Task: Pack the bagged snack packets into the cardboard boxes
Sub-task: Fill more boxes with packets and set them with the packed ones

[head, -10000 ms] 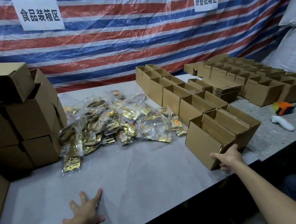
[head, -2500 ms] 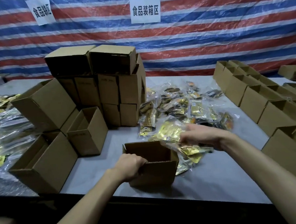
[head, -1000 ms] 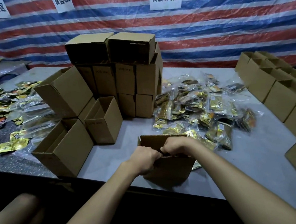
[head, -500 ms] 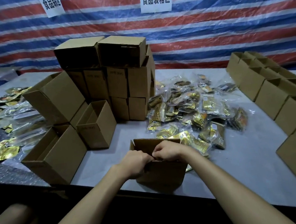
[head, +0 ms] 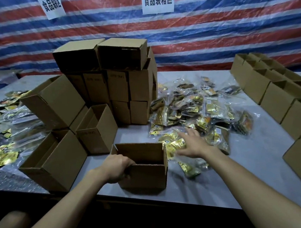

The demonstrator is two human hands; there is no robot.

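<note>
The open box (head: 144, 169) is standing upright at the near edge of the table (head: 260, 160), just inside the rim, mouth facing up. The left hand (head: 117, 169) is gripping the near-left corner of that box, fingers curled over its wall. The right hand (head: 191, 144) is reaching over the near end of the pile of bagged snack packets (head: 197, 109), fingers straight and spread; motion blur is hiding whether it is touching a bag. The pile is lying just right of the open box, with gold packets touching its right wall. A bare strip of table is running between the pile and the row of boxes (head: 272, 91) lining the right side. Behind the open box, a short bare gap is separating it from the stack of closed boxes (head: 109, 77). Three empty boxes (head: 58, 159) are crowding the left, one tilted, blocking movement that way. More packets (head: 3, 157) are lying farther left. A striped tarp (head: 212, 34) is closing off the back.
</note>
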